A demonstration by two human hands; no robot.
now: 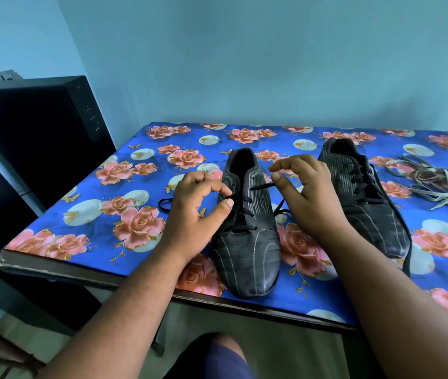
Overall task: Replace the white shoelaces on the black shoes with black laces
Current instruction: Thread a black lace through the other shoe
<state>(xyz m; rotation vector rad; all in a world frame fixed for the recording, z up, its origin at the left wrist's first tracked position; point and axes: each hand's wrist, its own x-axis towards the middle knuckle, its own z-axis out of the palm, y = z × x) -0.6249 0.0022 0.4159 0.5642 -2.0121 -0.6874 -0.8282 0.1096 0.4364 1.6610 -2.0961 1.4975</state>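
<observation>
Near shoe (247, 228) sits at 6 o'clock on the table (53, 265), toe toward the person, probably so the eyelets face both hands. Left hand (192, 214) at 9 o'clock of the shoe: thumb and forefinger curled, pinching the black lace (240, 212) at a left eyelet, likely keeping tension. Right hand (303, 195) at 3 o'clock: thumb and forefinger look pinched on the lace end crossing from the right eyelets, other fingers loosely spread. Lacing roughly halfway up; top eyelets empty. Lace is thin, flat, matte. Second shoe (365, 198) at 2 o'clock, already black-laced. Uppers scuffed, leather-like, with pale stitch lines. Removed white laces (433, 184) lie heaped at 3 o'clock, flat and greyish. Glossy floral cloth (141, 222) covers the tabletop.
</observation>
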